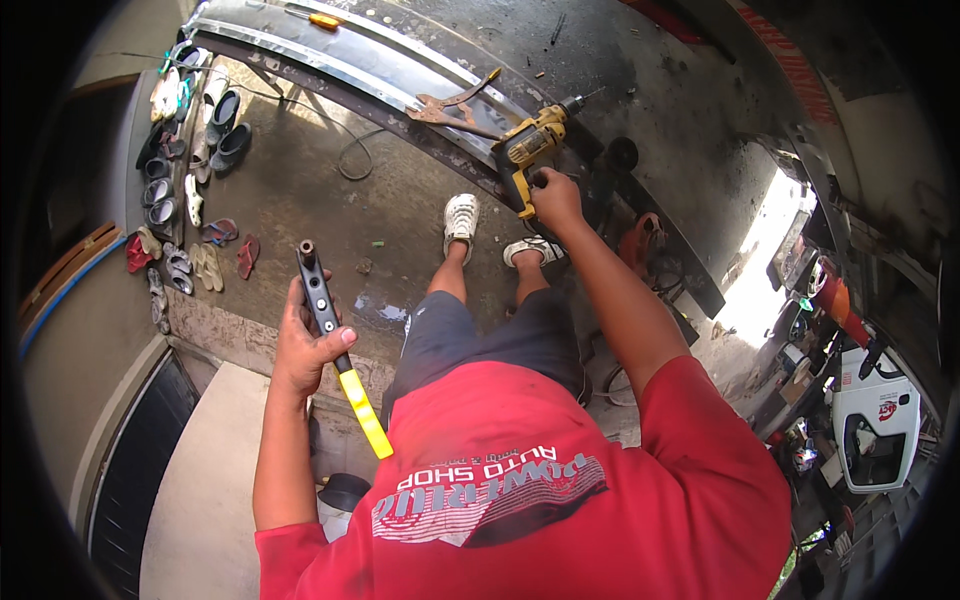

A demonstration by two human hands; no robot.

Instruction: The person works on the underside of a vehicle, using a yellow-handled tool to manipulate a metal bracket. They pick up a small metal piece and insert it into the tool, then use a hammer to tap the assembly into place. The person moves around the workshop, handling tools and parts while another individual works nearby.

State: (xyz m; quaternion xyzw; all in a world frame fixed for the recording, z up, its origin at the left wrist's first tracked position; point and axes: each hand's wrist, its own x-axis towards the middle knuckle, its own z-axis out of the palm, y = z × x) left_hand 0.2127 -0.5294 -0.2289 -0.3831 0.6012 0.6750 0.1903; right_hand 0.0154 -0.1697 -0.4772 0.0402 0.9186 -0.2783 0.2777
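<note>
My left hand [303,348] is closed around a hand riveter [322,305] with a black head and a yellow grip. Its head points up, away from me, and the yellow handle hangs below my thumb. At the bench edge, my right hand [558,203] is closed at the handle of a yellow and black power drill [532,145]; its fingertips are partly hidden. The drill's bit points to the far right. Just left of the drill lies a rusty plier-like clamp [455,107] with its arms spread, on a long shiny metal panel [350,50].
An orange-handled screwdriver [322,20] rests on the panel's far left part. A cord [350,165] loops on the floor by the bench. Several shoes and sandals [205,150] line the left wall. A white vehicle part with a dark window [878,420] stands at the right.
</note>
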